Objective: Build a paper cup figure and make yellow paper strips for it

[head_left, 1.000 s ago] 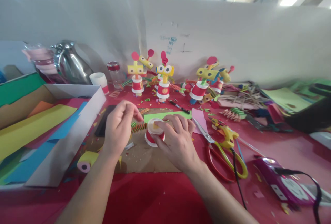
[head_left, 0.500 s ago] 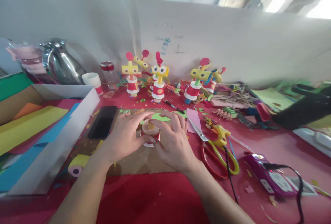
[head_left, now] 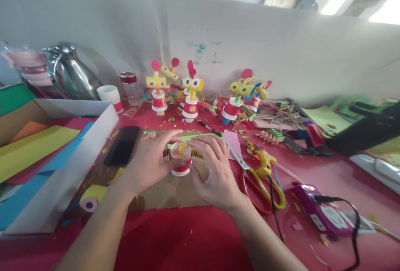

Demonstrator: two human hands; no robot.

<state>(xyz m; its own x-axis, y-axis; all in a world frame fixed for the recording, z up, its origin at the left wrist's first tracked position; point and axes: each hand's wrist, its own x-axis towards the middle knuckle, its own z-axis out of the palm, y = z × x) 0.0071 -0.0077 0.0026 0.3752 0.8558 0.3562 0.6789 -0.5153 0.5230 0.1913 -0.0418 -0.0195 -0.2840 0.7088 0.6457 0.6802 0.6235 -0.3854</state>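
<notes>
An upside-down red and white paper cup (head_left: pixel 181 168) stands on the cardboard, with a folded yellow paper piece (head_left: pixel 181 148) on top. A folded paper spring (head_left: pixel 197 153) sticks out at its right side, and another shows partly at the left. My left hand (head_left: pixel 153 154) is closed around the cup's left side, its thumb against the wall. On the other side, my right hand (head_left: pixel 212 166) is open, thumb and fingers apart, close to the cup and its right spring.
Behind stand several finished paper-cup figures (head_left: pixel 190 107). A phone (head_left: pixel 122 146) and a white box (head_left: pixel 84 154) of coloured paper lie left. Scissors (head_left: pixel 246 171), a yellow glue gun (head_left: pixel 265 163) with its cord, and a purple device (head_left: pixel 325 212) lie right. Cardboard (head_left: pixel 165 194) covers the middle.
My right thumb and fingers have come away from the cup and spread. More of the cup and its right spring now shows. The view has shifted slightly.
</notes>
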